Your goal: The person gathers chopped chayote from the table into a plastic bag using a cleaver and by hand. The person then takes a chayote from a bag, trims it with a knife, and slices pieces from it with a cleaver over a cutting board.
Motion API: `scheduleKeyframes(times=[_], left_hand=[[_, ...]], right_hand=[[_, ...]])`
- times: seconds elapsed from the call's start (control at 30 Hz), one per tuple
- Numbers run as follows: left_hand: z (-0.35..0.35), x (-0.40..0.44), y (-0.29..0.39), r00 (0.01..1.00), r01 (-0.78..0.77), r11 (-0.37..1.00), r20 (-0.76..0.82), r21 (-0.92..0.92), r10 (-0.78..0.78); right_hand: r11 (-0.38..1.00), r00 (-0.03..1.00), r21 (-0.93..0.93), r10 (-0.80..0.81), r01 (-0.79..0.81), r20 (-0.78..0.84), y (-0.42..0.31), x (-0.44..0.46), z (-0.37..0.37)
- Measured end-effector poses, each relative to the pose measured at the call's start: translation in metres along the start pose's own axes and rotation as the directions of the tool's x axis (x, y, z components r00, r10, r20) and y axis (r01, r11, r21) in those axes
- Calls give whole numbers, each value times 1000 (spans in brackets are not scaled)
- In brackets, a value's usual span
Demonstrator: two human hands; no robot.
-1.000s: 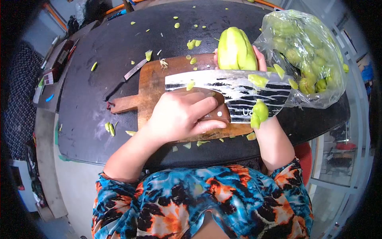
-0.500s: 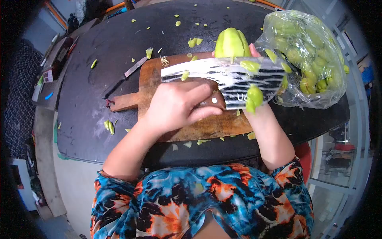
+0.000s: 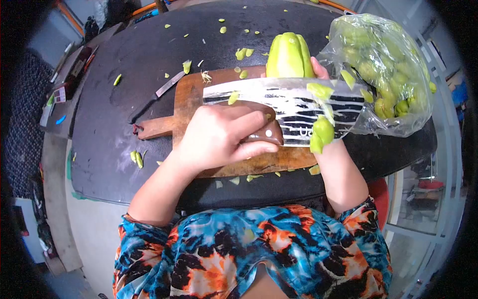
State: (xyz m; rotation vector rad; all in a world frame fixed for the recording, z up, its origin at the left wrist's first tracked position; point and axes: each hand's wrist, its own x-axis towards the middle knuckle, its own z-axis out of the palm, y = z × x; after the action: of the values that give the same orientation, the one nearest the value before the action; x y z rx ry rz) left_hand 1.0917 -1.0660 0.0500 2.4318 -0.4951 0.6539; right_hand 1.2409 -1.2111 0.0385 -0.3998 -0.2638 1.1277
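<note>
My left hand [image 3: 211,133] is wrapped around the brown riveted handle of a cleaver [image 3: 249,89]. Its wide, black-streaked blade lies across the view above the board, with several green peelings [image 3: 322,130] stuck to it. Just beyond the blade's far edge stands a peeled, ribbed, pale green chayote [image 3: 289,55]. My right hand [image 3: 320,69] holds the chayote from behind and below. Most of that hand is hidden by the blade; only fingertips and the wrist show. Beneath both hands is a wooden cutting board [image 3: 269,163].
A clear plastic bag [image 3: 381,74] full of chayotes sits at the right. A small black-handled knife [image 3: 157,97] lies left of the board, its tip near the board's corner. Green scraps [image 3: 244,53] are scattered over the dark table [image 3: 119,114].
The cleaver has shifted slightly toward my body and to the right, its blade lower in view. The chayote shows a little more above it and has turned slightly.
</note>
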Motion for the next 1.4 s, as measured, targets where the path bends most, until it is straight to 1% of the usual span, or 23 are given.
scheduleKeyframes(times=[0.07, 0.23, 0.33, 0.43, 0.47, 0.5, 0.53, 0.57, 0.6, 0.67, 0.7, 0.77, 0.8, 0.83, 0.87, 0.9, 0.93, 1.0, 1.03, 1.13, 1.27, 1.37, 1.4], left_hand=[[2, -2, -3, 1000, -5, 998, 25, 58, 3], [-4, 0, 2, 999, -15, 997, 35, 73, 12], [0, -2, 0, 1000, -23, 997, 23, 79, 21], [2, -2, -6, 999, 21, 994, 25, 103, -23], [1, -2, -10, 998, 44, 993, 29, 114, -47], [-2, -3, -16, 993, 119, 989, 16, 87, -120], [-10, -2, -19, 977, 209, 966, 13, 151, -213], [-14, -2, -28, 931, 364, 922, -59, 131, -359], [-17, -3, -40, 859, 508, 855, -127, 100, -496], [-19, -9, -65, 847, 478, 873, -316, 97, -428], [-21, -7, -62, 830, 498, 867, -307, 33, -465], [-21, -3, -40, 881, 434, 901, -198, -20, -429], [-19, -3, -28, 903, 403, 914, -141, -51, -406], [-14, -4, -23, 947, 304, 953, -110, -6, -303], [-5, -3, -16, 970, 204, 976, -121, -80, -212], [-5, -2, -8, 986, 156, 988, -53, -19, -157], [-6, -1, -1, 994, 106, 994, 17, 38, -107], [0, -1, 2, 998, 52, 998, 23, 32, -53], [2, -2, 2, 999, 32, 999, 12, 33, -33], [0, -1, 5, 999, -27, 998, -35, 57, 29], [0, 0, 9, 998, -49, 995, -35, 87, 52], [1, -1, 7, 998, -48, 995, -28, 92, 50], [-1, -1, 7, 999, -34, 995, -20, 92, 36]], right_hand=[[999, 999, 29, 15, -16, 34, 2, -1, 5], [989, 994, 129, 60, -72, 95, 3, -1, 4], [997, 989, 39, 64, -70, 131, 4, 2, -1], [995, 991, 96, 27, -40, 133, 5, 2, -6], [995, 997, 66, -73, 71, 38, 6, 3, -7], [984, 983, 25, -177, 178, -55, 8, 6, -7], [960, 950, -25, -279, 279, -141, 8, 8, -8], [984, 978, -11, -178, 178, -109, -1, 2, -12], [964, 981, -210, -179, 161, -70, -4, 3, -7], [962, 985, -215, -172, 167, -5, -7, 1, -3], [961, 984, -218, -176, 172, 0, -8, 2, -4], [957, 981, -219, -194, 190, 3, -9, 1, -6], [974, 978, -90, -210, 209, -2, -8, 1, -8], [974, 975, 37, -223, 223, -7, -5, 3, -11], [959, 972, 163, -233, 232, -14, -2, 5, -16], [879, 919, -302, -394, 369, -24, 2, 9, -20], [997, 997, 44, -71, 71, -10, -7, 7, -19], [1000, 998, 10, -7, 6, 57, -4, -3, -1], [1000, 1000, 28, -10, 9, 29, -3, -3, 2], [991, 992, 87, 89, -97, 90, -1, -2, 1], [993, 994, 46, 106, -107, 20, 6, -7, 10], [999, 996, -12, 51, -52, -69, 11, -6, 7], [997, 998, 41, 62, -63, 13, 9, -5, 0]])
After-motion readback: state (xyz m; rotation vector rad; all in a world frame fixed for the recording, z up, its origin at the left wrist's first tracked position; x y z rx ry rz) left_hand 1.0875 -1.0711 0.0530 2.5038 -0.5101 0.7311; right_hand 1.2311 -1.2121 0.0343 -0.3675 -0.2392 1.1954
